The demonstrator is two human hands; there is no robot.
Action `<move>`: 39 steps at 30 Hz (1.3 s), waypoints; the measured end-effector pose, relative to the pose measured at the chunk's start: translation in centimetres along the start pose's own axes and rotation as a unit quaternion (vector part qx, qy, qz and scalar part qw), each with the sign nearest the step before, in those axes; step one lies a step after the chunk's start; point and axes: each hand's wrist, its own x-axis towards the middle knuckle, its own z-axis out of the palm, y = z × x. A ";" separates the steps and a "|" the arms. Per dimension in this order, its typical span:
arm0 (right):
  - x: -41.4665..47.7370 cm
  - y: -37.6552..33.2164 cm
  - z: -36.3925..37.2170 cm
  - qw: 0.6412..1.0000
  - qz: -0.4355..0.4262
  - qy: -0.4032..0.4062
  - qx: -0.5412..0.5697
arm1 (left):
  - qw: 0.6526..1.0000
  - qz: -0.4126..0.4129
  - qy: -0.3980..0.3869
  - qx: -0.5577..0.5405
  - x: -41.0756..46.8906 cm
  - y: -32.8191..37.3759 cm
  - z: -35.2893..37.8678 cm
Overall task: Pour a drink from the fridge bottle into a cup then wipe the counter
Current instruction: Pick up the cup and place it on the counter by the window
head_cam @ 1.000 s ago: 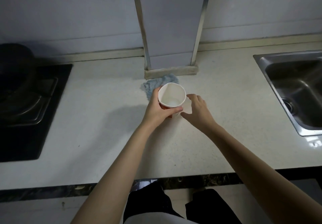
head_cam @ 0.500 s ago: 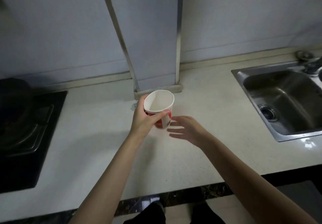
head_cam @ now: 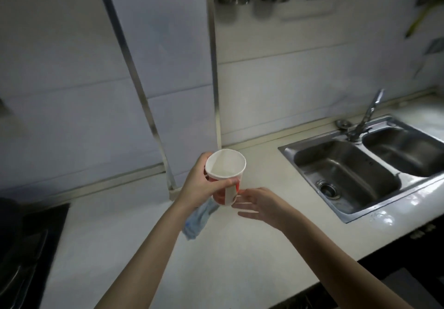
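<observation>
Two bare forearms reached up from the bottom of the frame over a pale counter (head_cam: 252,248). Near the centre, the left hand (head_cam: 199,186) was wrapped around a paper cup (head_cam: 225,176), white inside with red print on its wall, held above the counter and tipped slightly toward the camera. Just right of it, the right hand (head_cam: 259,203) was spread with fingers loosely extended, fingertips near the cup's base; whether they touched it could not be told. A blue cloth (head_cam: 198,220) showed below the left hand. At lower left sat a dark stove (head_cam: 26,248). At right lay a steel double sink (head_cam: 365,171) with a tap (head_cam: 367,114) behind it.
</observation>
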 end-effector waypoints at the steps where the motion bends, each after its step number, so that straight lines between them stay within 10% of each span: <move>1: -0.6 0.1 -0.1 1.000 -0.002 0.006 0.016 | 1.000 0.002 -0.021 -0.003 0.3 0.4 0.0; 16: -10.0 -1.5 -7.0 0.961 -0.042 0.187 0.200 | 0.957 0.103 -0.251 0.104 5.4 7.3 8.4; 39: -35.7 -0.7 -37.3 0.884 -0.115 0.365 0.267 | 0.902 0.234 -0.347 0.110 0.5 22.8 47.1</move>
